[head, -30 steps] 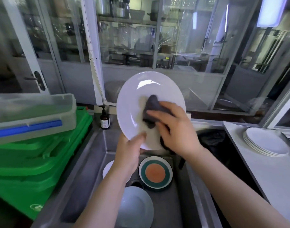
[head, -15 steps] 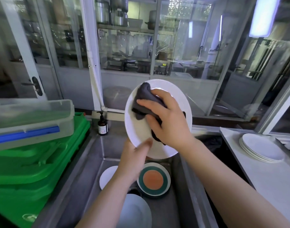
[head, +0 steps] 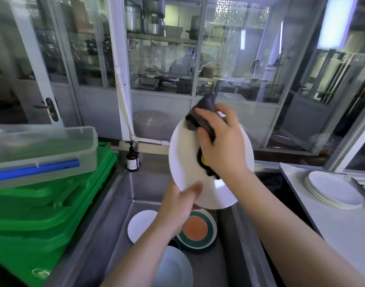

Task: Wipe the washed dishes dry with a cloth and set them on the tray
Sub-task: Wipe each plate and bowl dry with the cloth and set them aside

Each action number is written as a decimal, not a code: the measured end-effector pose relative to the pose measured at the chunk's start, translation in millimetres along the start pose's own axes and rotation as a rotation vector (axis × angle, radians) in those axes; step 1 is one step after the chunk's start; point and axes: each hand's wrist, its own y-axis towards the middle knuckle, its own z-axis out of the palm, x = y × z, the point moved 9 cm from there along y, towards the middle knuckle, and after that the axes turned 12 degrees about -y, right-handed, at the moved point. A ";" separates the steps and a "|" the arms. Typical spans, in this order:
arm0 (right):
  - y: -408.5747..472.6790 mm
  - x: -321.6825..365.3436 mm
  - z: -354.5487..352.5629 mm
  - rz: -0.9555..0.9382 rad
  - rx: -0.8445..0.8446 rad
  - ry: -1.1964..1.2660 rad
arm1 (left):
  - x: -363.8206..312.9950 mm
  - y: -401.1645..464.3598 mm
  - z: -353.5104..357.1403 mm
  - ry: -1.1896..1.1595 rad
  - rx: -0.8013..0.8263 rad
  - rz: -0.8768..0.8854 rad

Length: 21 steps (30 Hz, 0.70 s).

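Observation:
I hold a large white plate (head: 184, 162) upright over the steel sink (head: 115, 204). My left hand (head: 177, 210) grips its lower edge, thumb on the front face. My right hand (head: 221, 146) holds a dark grey cloth (head: 200, 114) against the plate's upper face, the cloth bunched past the top rim. In the sink below lie a small white plate (head: 141, 224), a plate with an orange centre and a green ring (head: 196, 229), and a pale plate (head: 175, 268) nearest me. A stack of white plates (head: 332, 189) rests on the white counter (head: 343, 228) at the right.
Stacked green crates (head: 42, 214) stand left of the sink, with a clear lidded box (head: 40, 148) with a blue clip on top. A brown pump bottle (head: 132, 158) stands at the sink's back left corner. Glass partitions rise behind.
My right hand has slid the cloth up the plate from its middle to the top rim. The plate has shifted right and tilted, with my left hand staying on its lower edge.

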 end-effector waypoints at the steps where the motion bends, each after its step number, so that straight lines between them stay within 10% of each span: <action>1: -3.7 13.1 3.5 -0.072 0.030 0.017 | -0.6 1.1 -2.0 0.001 -0.010 -0.005; 21: -67.2 36.5 22.3 -0.387 0.363 0.115 | -27.1 1.9 -4.3 -0.391 0.200 0.006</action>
